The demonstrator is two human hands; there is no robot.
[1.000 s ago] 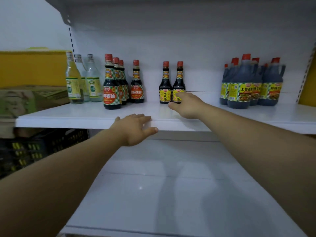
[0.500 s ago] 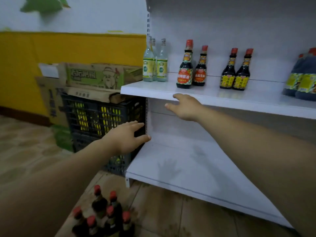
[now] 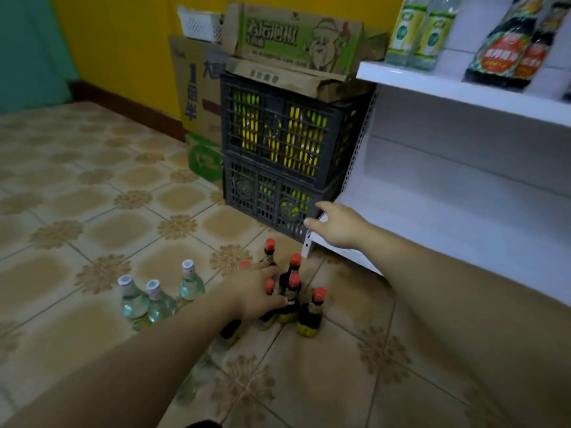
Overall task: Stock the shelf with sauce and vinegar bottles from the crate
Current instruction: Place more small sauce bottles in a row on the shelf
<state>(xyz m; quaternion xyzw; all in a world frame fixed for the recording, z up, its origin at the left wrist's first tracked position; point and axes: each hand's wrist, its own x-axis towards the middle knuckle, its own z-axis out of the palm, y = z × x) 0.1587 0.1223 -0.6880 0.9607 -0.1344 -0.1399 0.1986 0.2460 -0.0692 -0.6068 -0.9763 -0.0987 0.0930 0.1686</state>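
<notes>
We see two black slatted crates (image 3: pixel 290 143) stacked one on the other. Yellow-green goods show through the slats, but we cannot tell what they are. Cardboard boxes (image 3: pixel 293 38) lie on top of the crates, and a white shelf (image 3: pixel 463 230) stands just beside them. On the tiled floor (image 3: pixel 92 196) in front of the crates stand dark sauce bottles (image 3: pixel 310 313) with red caps. Further out from the crates are clear bottles (image 3: pixel 154 301) with white caps. Our left hand (image 3: pixel 253 291) is over the dark cluster, fingers loosely spread among the necks. One red cap sits between thumb and fingers, which are not closed round it. Our right hand (image 3: pixel 336 223) hangs by the crates' lower corner, fingers relaxed, holding nothing.
</notes>
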